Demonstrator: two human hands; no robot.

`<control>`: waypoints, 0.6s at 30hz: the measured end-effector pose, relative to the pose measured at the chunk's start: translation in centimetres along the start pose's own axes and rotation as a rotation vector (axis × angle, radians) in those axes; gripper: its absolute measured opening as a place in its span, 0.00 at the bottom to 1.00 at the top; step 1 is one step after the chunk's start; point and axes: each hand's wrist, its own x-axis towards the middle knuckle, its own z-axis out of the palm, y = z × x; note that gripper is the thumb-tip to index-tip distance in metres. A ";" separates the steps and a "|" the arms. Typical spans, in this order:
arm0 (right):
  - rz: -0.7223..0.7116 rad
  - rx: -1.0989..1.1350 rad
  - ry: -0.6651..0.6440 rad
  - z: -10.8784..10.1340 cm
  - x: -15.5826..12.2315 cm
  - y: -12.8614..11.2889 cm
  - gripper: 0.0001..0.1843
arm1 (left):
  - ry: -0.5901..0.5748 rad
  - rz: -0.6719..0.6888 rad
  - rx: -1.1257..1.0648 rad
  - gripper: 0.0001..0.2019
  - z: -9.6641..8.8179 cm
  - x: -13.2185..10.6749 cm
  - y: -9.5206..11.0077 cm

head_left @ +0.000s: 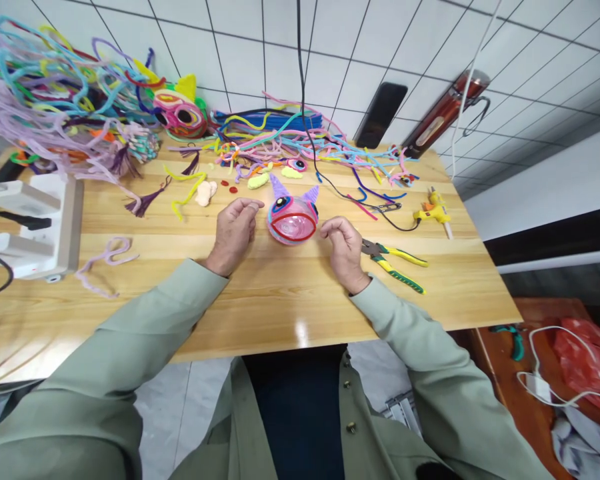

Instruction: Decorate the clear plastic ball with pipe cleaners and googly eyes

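Note:
A pink pipe-cleaner animal head (pixel 292 217) with purple ears, a blue rim and a red mouth ring lies on the wooden table (pixel 280 300) between my hands. My left hand (pixel 233 233) rests just left of it, fingers loosely curled and empty, thumb and fingertips close to its edge. My right hand (pixel 344 248) rests just right of it, fingers curled down on the table, holding nothing that I can see. Neither hand grips the head.
Yellow-handled pliers (pixel 397 265) lie by my right hand. A yellow glue gun (pixel 433 213) and small scissors (pixel 386 208) lie farther right. Heaps of coloured pipe cleaners (pixel 55 100) and a finished head (pixel 180 115) fill the back. A white power strip (pixel 30 227) sits left.

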 end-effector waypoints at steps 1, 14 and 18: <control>0.009 -0.002 0.000 0.0 0.0 0.0 0.10 | -0.002 -0.002 0.006 0.13 0.0 0.0 -0.1; 0.106 0.002 0.026 -1.1 1.3 -0.4 0.09 | -0.082 0.016 0.019 0.06 0.1 -0.1 0.1; 0.087 -0.021 -0.047 -3.4 3.7 -2.6 0.09 | -0.104 0.012 0.015 0.05 0.1 -0.1 0.1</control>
